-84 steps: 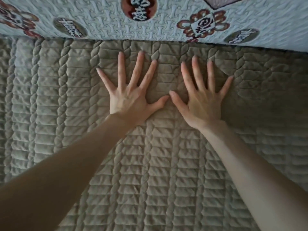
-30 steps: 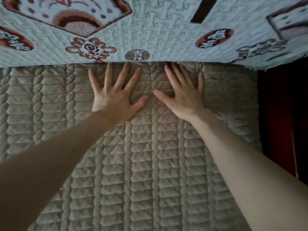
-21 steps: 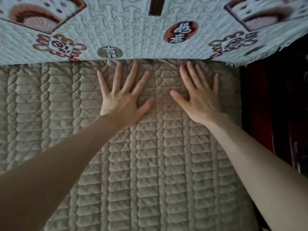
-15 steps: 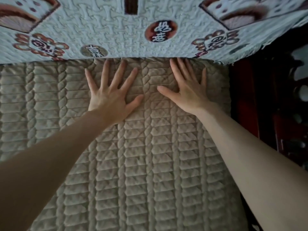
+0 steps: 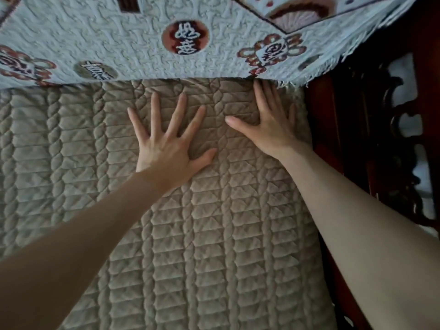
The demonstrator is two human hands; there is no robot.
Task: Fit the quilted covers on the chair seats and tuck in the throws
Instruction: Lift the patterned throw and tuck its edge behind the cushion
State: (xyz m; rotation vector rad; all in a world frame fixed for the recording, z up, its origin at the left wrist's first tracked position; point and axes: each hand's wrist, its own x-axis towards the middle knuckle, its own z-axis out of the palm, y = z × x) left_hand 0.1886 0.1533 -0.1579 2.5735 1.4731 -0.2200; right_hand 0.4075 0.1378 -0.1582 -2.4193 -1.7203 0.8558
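Note:
A beige quilted cover (image 5: 190, 246) lies flat over the seat and fills most of the view. Above it hangs a pale blue throw (image 5: 142, 44) with red and brown emblems, draped over the backrest, its fringed lower corner at the right. My left hand (image 5: 170, 144) presses flat on the cover with fingers spread. My right hand (image 5: 273, 122) also lies flat, near the cover's right edge, its fingertips reaching the crease under the throw's hem.
Dark red carved wood of the seat frame and armrest (image 5: 371, 144) runs along the right side, close to my right hand. The cover continues out of view to the left and toward me.
Both hands have slid rightward along the back of the seat. My right hand now sits by the cover's right edge under the throw's fringed corner, and the left has drawn slightly back from the crease.

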